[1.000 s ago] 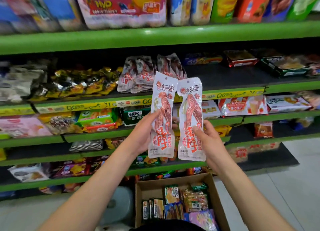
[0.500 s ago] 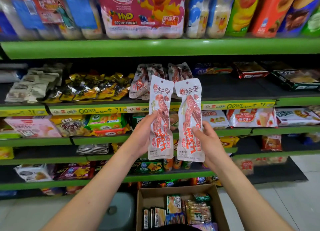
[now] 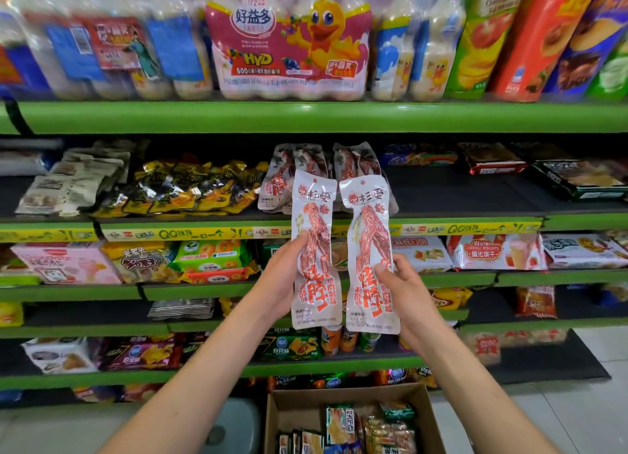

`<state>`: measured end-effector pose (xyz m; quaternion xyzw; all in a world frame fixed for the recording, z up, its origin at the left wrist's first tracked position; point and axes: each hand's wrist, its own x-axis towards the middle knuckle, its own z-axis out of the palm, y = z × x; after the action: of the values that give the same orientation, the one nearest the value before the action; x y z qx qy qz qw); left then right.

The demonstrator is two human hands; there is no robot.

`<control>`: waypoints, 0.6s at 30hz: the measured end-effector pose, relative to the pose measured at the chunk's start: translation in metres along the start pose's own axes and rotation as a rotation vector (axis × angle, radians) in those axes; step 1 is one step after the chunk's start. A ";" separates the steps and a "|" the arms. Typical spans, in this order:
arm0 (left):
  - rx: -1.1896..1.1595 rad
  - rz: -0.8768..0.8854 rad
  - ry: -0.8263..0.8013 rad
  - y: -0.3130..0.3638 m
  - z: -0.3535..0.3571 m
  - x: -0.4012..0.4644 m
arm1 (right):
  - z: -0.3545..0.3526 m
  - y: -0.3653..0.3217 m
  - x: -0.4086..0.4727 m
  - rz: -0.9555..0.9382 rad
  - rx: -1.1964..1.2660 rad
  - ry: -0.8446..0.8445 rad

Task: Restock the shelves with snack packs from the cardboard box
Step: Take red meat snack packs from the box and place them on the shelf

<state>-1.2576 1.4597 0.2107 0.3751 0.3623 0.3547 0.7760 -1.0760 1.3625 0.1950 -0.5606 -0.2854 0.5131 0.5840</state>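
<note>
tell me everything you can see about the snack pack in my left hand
The left snack pack is a long, flat, glossy plastic pouch, white with red lettering and a clear window showing reddish-brown meat strips. It stands upright in front of the shelves, sealed, beside a matching right pack. The left hand grips its left edge, thumb across the front.
</note>
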 end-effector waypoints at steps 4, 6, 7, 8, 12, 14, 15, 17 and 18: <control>0.044 -0.008 0.022 -0.001 -0.002 0.003 | 0.006 -0.003 0.002 0.021 -0.001 -0.014; 0.077 -0.012 0.057 -0.001 -0.004 0.006 | 0.009 -0.005 0.003 0.008 -0.043 -0.042; 0.100 -0.004 0.076 0.000 -0.005 0.008 | 0.010 -0.008 0.004 0.001 -0.076 -0.053; 0.118 0.006 0.091 0.002 -0.007 0.008 | 0.011 -0.011 0.006 -0.006 -0.111 -0.055; 0.182 0.070 0.109 0.024 -0.016 0.014 | 0.017 -0.044 0.026 -0.056 -0.284 -0.016; 0.238 0.105 0.140 0.042 -0.019 0.018 | 0.024 -0.072 0.044 -0.096 -0.364 -0.012; 0.258 0.122 0.142 0.050 -0.021 0.022 | 0.029 -0.085 0.056 -0.114 -0.403 -0.005; 0.279 0.165 0.130 0.065 -0.023 0.030 | 0.043 -0.110 0.084 -0.162 -0.468 0.025; 0.295 0.185 0.123 0.072 -0.025 0.035 | 0.051 -0.121 0.098 -0.193 -0.484 0.047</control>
<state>-1.2811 1.5301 0.2498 0.4940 0.4212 0.3897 0.6531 -1.0583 1.4898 0.2962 -0.6658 -0.4386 0.3586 0.4855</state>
